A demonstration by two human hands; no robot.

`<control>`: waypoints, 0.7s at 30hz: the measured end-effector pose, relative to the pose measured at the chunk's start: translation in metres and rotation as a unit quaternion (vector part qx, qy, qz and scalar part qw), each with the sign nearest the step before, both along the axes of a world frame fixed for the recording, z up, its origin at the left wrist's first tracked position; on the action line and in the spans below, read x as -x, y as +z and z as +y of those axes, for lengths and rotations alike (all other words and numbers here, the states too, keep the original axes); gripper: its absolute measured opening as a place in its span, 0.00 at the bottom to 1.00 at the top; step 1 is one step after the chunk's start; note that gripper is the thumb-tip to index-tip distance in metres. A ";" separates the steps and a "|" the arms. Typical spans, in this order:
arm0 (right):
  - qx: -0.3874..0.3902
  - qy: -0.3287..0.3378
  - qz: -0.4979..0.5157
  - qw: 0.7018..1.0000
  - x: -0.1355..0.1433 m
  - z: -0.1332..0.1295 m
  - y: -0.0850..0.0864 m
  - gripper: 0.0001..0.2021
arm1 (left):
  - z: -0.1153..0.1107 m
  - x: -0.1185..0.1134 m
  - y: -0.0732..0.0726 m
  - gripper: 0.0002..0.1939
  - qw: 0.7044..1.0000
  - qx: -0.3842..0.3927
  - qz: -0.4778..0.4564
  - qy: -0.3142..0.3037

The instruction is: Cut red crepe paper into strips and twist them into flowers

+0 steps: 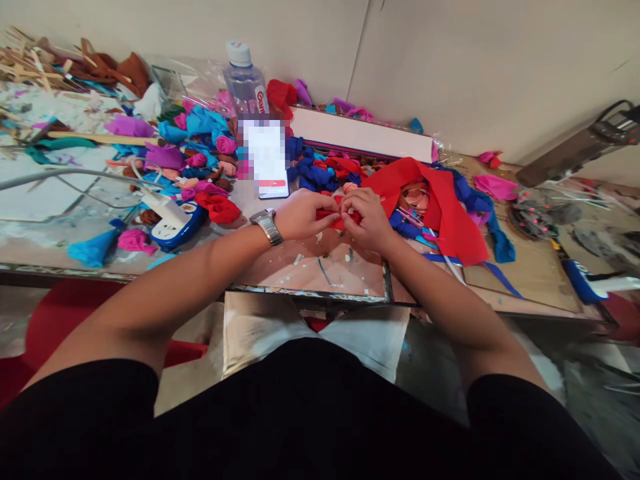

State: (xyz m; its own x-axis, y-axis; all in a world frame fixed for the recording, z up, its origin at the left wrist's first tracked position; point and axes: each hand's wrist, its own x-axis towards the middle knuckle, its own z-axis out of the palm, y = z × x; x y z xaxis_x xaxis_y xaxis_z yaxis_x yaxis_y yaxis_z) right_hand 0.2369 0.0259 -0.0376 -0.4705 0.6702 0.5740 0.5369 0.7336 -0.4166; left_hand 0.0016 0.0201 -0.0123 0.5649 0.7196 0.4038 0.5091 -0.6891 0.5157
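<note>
My left hand (304, 215), with a metal watch (267, 227) on its wrist, pinches a small piece of red fabric (355, 217) above the table. Thumb and fingers of my right hand (369, 219) close on the same piece, and the fingertips of both hands nearly meet. Most of the piece is hidden by my fingers. A long red fabric strip (457, 220) lies just right of my right hand, over blue fabric (493, 217) and a peach-coloured bundle (417, 198). Behind my left hand a lit phone (273, 188) leans upright, its screen partly blurred.
A plastic bottle (245, 83) stands behind the phone. On the left are a blue-and-white power strip (177, 230), a grey cable (70, 172) and many coloured fabric bundles (165, 157). A long white box (360, 133) lies at the back; a dark tumbler (565, 150) is at the right.
</note>
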 end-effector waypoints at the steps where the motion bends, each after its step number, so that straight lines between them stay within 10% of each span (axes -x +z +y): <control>1: 0.000 -0.001 0.003 1.000 -0.001 0.000 0.000 0.06 | 0.000 0.000 0.000 0.17 1.000 -0.002 0.003 0.007; 21: -0.004 -0.040 -0.021 0.999 -0.006 0.004 0.005 0.09 | 0.009 0.004 -0.002 0.19 0.997 0.061 -0.011 0.048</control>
